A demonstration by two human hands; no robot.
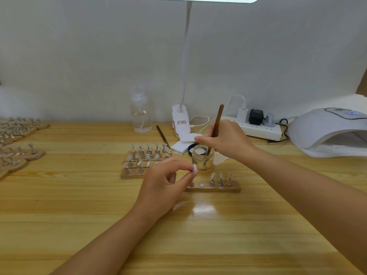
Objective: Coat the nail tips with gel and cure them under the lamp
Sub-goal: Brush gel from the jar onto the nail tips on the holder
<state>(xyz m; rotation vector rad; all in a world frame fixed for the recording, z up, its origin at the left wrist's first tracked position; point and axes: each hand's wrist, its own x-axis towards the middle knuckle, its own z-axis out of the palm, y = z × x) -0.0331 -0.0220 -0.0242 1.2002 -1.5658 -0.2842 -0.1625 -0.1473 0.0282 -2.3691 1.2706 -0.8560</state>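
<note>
Hands — left (164, 181) pinching nail tip (194, 168), right (226, 138) gripping brush (217, 121) — bristles blurred inside jar (202, 157).

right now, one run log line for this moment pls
step: loading brush | left hand: pinches nail tip | right hand: holds brush dipped in gel jar | wooden holder: one bare slot | curing lamp: unused

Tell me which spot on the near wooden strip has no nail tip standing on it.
The bare round silver disc on the near wooden strip, second from its left end; three stands to its right carry tips.
</note>
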